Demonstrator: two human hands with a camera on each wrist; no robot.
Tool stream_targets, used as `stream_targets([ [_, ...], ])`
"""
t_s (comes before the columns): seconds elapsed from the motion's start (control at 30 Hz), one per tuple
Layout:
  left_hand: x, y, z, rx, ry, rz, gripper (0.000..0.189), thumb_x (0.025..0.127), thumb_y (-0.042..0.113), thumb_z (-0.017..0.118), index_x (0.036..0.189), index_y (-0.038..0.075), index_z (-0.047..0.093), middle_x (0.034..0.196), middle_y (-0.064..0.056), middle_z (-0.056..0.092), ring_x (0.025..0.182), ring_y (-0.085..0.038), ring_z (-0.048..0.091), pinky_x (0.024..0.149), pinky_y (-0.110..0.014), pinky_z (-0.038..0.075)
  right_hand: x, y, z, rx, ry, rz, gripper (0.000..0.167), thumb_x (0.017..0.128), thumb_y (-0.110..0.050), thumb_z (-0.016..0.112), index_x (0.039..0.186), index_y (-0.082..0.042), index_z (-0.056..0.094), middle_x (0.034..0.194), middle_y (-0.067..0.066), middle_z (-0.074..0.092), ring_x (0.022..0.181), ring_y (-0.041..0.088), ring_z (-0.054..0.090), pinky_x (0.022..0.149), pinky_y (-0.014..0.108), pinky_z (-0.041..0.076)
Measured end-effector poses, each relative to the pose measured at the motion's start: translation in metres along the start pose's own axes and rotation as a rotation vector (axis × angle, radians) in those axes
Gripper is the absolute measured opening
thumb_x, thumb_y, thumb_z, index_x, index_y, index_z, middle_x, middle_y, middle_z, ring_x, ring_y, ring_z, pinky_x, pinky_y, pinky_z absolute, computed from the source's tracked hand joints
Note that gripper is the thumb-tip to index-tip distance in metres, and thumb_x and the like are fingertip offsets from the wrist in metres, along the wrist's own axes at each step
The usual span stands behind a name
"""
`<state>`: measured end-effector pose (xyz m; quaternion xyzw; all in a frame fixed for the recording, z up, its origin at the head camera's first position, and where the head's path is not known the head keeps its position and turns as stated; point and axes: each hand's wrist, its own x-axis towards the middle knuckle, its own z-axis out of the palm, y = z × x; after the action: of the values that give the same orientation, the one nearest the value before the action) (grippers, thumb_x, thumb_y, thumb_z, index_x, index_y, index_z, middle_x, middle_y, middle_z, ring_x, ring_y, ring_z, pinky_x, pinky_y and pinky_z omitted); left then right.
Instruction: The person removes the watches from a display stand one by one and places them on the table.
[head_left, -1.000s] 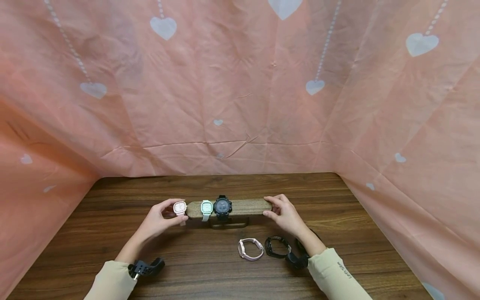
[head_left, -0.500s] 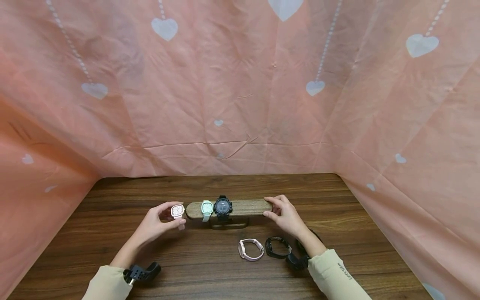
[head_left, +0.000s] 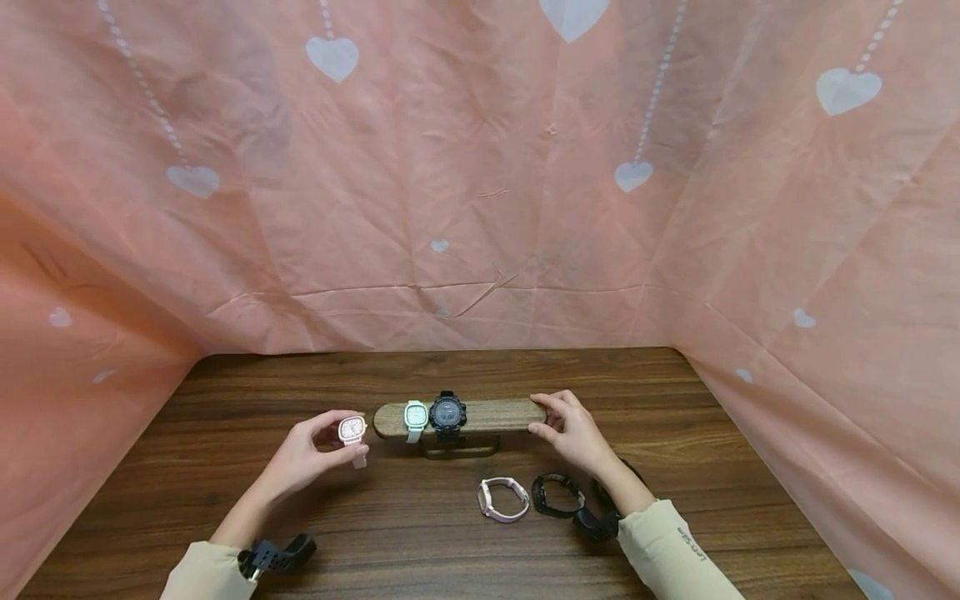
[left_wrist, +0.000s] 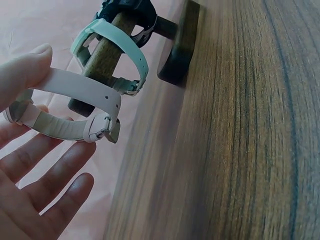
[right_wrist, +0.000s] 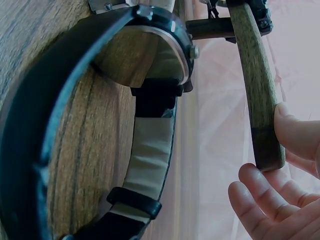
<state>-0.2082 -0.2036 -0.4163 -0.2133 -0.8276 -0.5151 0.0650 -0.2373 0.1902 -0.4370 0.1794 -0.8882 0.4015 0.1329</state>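
My left hand (head_left: 300, 454) pinches a pale pink square-faced watch (head_left: 352, 429) between thumb and fingers, just off the left end of the wooden watch stand (head_left: 498, 415). The left wrist view shows its buckled strap loop (left_wrist: 75, 85) beyond the bar's end, the other fingers spread below it. A mint green watch (head_left: 416, 414) and a chunky black watch (head_left: 447, 412) sit around the bar's left half. With thumb and fingers, my right hand (head_left: 576, 432) grips the bar's right end (right_wrist: 270, 155).
On the table (head_left: 405, 550) in front of the stand lie a light pink watch (head_left: 510, 517) and a black watch (head_left: 558, 512). Another dark strap (right_wrist: 22, 130) is partly hidden by my right forearm. A pink curtain (head_left: 480, 208) closes off the back and sides.
My left hand has drawn the pink watch leftward and slightly toward me, away from the bar's end. The right hand has stayed on the stand.
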Motion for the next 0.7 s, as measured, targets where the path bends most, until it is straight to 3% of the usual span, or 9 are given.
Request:
stream_targets([
  [0.23,-0.005,0.001,0.0,0.014,-0.013,0.016,0.039,0.074,0.007,0.078,0.11,0.002,0.062,0.088,-0.009,0.066,0.074,-0.02,0.063,0.064,-0.029,0.052,0.0,0.0,0.0,0.011,-0.002,-0.003,0.043,0.076,-0.004,0.075,0.116,0.001,0.062,0.094,0.009,0.052,0.072,0.015,0.052,0.065,0.041,0.051],
  [0.47,-0.01,0.002,0.001,0.039,-0.011,-0.008,0.04,0.073,0.008,0.079,0.109,0.005,0.064,0.088,-0.003,0.066,0.073,-0.014,0.062,0.063,-0.028,0.051,0.0,0.0,0.0,0.006,0.003,-0.003,0.042,0.076,-0.005,0.076,0.115,0.0,0.062,0.093,0.007,0.052,0.071,0.014,0.051,0.063,0.033,0.05],
  [0.7,-0.012,-0.023,0.004,0.033,-0.023,-0.03,0.043,0.073,0.015,0.08,0.111,0.01,0.063,0.086,0.0,0.066,0.075,-0.016,0.062,0.065,-0.029,0.051,0.0,0.001,0.0,0.006,0.004,-0.001,0.042,0.076,-0.006,0.076,0.115,-0.001,0.062,0.093,0.007,0.052,0.072,0.014,0.051,0.062,0.027,0.048],
])
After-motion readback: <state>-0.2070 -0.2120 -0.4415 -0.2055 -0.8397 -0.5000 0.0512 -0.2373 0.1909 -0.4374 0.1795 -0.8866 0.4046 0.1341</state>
